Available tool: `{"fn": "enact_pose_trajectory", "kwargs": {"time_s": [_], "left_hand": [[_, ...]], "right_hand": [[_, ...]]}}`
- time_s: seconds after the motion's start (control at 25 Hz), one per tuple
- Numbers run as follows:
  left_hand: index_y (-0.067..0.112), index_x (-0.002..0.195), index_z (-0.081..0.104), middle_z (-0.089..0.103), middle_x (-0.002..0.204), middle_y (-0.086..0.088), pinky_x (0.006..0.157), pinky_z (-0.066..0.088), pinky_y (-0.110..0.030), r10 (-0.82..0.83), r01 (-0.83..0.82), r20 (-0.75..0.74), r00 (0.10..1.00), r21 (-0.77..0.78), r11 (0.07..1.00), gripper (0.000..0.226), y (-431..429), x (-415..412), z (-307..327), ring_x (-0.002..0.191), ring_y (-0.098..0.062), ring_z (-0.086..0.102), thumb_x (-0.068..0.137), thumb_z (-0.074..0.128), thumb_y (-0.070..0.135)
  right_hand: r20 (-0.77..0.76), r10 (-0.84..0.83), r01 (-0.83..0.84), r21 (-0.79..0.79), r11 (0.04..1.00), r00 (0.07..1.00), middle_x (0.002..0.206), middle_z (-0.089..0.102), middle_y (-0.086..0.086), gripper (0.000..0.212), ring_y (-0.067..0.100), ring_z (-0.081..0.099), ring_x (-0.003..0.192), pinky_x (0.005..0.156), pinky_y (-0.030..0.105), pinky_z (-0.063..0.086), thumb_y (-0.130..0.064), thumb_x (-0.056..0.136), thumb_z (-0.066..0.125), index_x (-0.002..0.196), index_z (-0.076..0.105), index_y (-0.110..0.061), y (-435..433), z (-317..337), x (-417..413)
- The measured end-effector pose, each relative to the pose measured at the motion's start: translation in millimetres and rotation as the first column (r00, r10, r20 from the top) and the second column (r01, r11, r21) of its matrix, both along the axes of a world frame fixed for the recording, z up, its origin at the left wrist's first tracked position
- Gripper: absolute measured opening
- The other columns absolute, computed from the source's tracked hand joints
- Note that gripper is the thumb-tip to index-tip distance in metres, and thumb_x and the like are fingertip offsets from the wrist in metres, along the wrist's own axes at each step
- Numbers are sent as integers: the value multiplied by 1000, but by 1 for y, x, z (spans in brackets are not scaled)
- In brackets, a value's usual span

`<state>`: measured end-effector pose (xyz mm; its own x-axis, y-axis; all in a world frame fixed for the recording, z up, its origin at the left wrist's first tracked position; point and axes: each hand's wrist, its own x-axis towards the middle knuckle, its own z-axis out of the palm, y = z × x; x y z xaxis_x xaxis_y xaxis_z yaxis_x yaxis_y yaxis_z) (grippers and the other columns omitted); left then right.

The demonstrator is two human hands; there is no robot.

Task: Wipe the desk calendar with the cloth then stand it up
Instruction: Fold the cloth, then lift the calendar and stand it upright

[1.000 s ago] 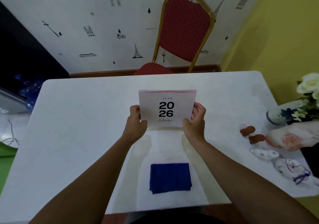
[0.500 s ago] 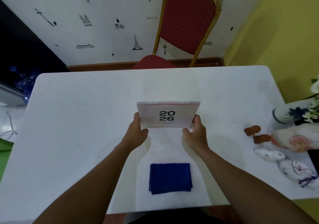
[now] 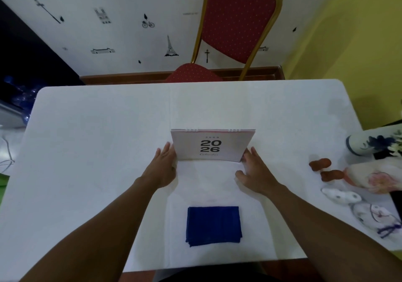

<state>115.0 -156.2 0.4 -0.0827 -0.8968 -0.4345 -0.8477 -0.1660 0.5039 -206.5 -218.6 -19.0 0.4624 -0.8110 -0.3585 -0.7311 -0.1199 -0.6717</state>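
**Calendar set down on the table, hands opened beside it**

The calendar (image 3: 212, 146) is now standing on the white table (image 3: 87, 151), near the middle, with the cover "2026" turned to the person. One second ago it was held up in the air by both hands; half a second ago it was lowered; now its bottom edge rests on the table. The left hand (image 3: 162, 168) is opened, the fingers stretched and touching the left edge of the calendar. The right hand (image 3: 255, 172) is opened too, just beside the right bottom corner, and nothing is gripped by it. It is judged that the calendar is being released or steadied.

The blue cloth (image 3: 213, 226) is folded and lies flat on the table, near the front edge, well apart from both hands. It seems untouched, so the wiping is probably not yet done, and the cloth is likely needed next.

The things are counted as follows: one calendar, one cloth, two hands, one table, one red chair (image 3: 236, 18) behind the table. At the right side two small brown objects (image 3: 319, 164) are seen, one blue and white vase (image 3: 369, 143) lying there, and several pale figurines (image 3: 341, 197), the number of which cannot be told clearly.
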Motion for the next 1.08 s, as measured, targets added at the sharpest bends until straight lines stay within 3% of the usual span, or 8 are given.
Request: {"fn": "enact_pose_trajectory", "kwargs": {"time_s": [0.08,0.16,0.28,0.44,0.72,0.8,0.92,1.08], "left_hand": [[26,157,1,-2,166,1,122,-2,-47,-41,44,88,995,-35,998,75,5,3,-2,151,-24,-10,97,41,7],[27,157,0,-6,165,3,122,0,-49,-90,98,175,980,-41,994,69,9,6,-5,150,-25,-12,100,36,14],[29,156,-6,-10,165,3,123,4,-51,-131,144,251,959,-33,989,67,10,7,-10,150,-26,-14,101,32,21],[29,154,-13,-14,164,3,123,3,-50,-131,144,275,952,-26,989,68,12,6,-15,149,-25,-17,102,30,24],[28,154,-13,-17,164,1,121,-1,-47,-167,165,296,941,30,986,71,10,5,-12,147,-25,-21,101,32,23],[28,155,-12,-17,163,2,120,-2,-47,-174,162,261,949,66,985,71,6,6,-7,148,-26,-21,100,33,20],[29,156,-5,-11,165,3,120,-2,-46,-76,70,60,995,93,993,74,3,5,7,150,-25,-16,98,37,9],[34,156,4,10,166,4,120,20,-52,263,-253,-173,949,76,964,81,15,-2,22,152,-23,10,94,43,2]], "right_hand": [[-44,104,-108,-111,988,994,160,37,-11,68,3,32,149,131,50,5,-20,87,58,149,35,-31,-1,-4,-4],[-119,162,-179,-153,972,980,169,25,-7,66,17,19,158,131,50,0,-25,94,55,156,32,-26,-5,-7,-8],[-208,212,-251,-187,950,955,174,14,-7,65,18,6,161,130,53,-4,-39,101,45,161,25,-26,-8,-9,-13],[-320,208,-298,-267,916,924,175,8,-6,66,21,3,162,129,57,0,-47,106,38,165,17,-26,-5,-11,-14],[-376,177,-304,-312,900,909,174,14,-2,63,22,10,161,130,54,6,-46,108,34,165,23,-21,-3,-16,-15],[-358,209,-315,-268,911,910,175,9,-3,62,21,5,161,130,52,1,-44,109,33,166,18,-22,-7,-15,-16],[-243,224,-271,-178,946,944,175,9,-6,62,18,3,161,130,50,-2,-34,107,44,163,21,-25,-10,-8,-15],[-21,-11,8,-96,995,1000,169,27,-6,74,18,30,154,126,45,28,-26,102,54,164,14,-29,-1,7,-16]]}}
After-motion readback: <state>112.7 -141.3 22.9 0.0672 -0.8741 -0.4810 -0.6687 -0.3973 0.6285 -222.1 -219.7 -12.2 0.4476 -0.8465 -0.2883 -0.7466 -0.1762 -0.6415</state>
